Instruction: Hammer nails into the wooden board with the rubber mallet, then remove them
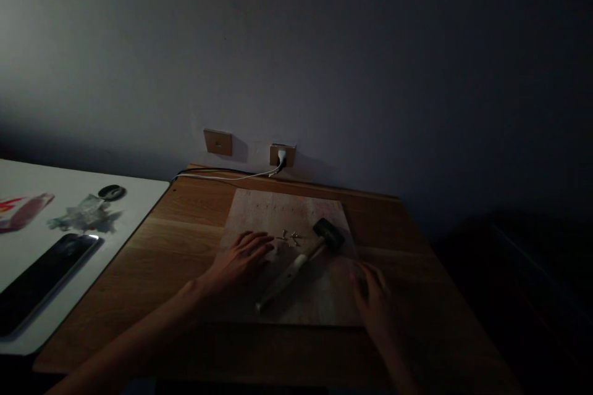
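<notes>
A pale wooden board (pixel 278 210) lies on a brown wooden table (pixel 185 222). On the board rests a hammer (pixel 301 262) with a black head and a light handle, lying diagonally. Several small nails (pixel 290 236) are scattered just left of the hammer head. My left hand (pixel 243 256) lies flat on the board with fingers stretched toward the nails, holding nothing. My right hand (pixel 373 296) rests on the board's right side, fingers spread, to the right of the hammer handle and apart from it.
A white surface (pixel 139 191) adjoins the table on the left, carrying a dark phone (pixel 41 281), crumpled paper (pixel 86 216) and a round black object (pixel 112 192). A wall socket (pixel 282 154) holds a white plug with a cable running left. The room is dim.
</notes>
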Demonstrator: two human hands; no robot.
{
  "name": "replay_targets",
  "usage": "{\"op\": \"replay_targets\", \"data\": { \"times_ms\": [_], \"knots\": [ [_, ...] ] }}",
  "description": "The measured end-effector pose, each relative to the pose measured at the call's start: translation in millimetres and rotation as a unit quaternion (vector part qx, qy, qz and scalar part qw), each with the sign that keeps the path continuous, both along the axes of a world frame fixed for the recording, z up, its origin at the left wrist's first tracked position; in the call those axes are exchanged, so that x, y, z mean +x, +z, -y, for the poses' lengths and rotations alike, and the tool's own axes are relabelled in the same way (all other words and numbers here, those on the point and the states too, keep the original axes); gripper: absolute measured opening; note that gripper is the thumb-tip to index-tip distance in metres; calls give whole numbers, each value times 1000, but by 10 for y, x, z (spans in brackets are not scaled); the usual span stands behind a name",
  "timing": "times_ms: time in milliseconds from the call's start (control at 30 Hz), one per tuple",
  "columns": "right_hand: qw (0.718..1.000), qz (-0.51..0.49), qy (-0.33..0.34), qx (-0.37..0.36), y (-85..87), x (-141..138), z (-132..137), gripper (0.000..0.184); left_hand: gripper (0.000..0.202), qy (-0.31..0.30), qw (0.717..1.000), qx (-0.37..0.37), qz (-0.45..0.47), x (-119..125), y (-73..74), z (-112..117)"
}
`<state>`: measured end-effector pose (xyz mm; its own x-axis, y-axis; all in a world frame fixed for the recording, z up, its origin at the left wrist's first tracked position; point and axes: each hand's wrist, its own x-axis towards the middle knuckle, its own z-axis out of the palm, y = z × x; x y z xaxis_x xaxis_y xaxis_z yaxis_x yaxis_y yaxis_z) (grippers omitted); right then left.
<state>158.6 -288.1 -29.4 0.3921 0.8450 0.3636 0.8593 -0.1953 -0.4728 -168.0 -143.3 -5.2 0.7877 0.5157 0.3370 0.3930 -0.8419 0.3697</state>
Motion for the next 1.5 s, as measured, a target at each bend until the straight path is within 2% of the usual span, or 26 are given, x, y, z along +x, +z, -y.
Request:
{"op": "replay_targets", "data": {
  "times_ms": [100, 200, 333, 433, 600, 800, 933, 1033, 1200, 1500],
  "knots": [
    [998, 51, -18, -24, -84, 35, 9, 52, 28, 64, 997, 39, -20, -306, -77, 139],
    [997, 47, -32, -47, -119, 33, -4, 53, 29, 118, 989, 69, -49, -547, -144, 303],
    [998, 3, -32, -51, -140, -8, -26, 54, 40, 138, 986, 56, -71, -734, -164, 457],
    [999, -21, 1, -39, -150, -111, -48, 53, 42, 159, 985, 29, -61, -850, -150, 475],
    [996, -62, 56, -35, -119, -463, -126, 47, 40, 208, 978, 16, -30, -1200, -182, 417],
    [991, -51, 121, -25, -51, -997, -288, 39, 42, 266, 964, 17, -14, -1730, -298, 323],
    [981, -59, 181, -28, 1, -1273, -393, 39, 42, 320, 947, 30, -15, -1946, -252, 229],
    [975, -66, 210, -40, 42, -1379, -429, 41, 38, 362, 930, 50, -39, -2072, -154, 177],
    [975, -58, 211, -37, 37, -1410, -401, 43, 45, 428, 899, 57, -72, -2195, -72, 160],
    [971, -1, 238, 2, -114, -1346, -426, 38, 46, 407, 905, 67, -102, -1997, -99, 198]
  ]
}}
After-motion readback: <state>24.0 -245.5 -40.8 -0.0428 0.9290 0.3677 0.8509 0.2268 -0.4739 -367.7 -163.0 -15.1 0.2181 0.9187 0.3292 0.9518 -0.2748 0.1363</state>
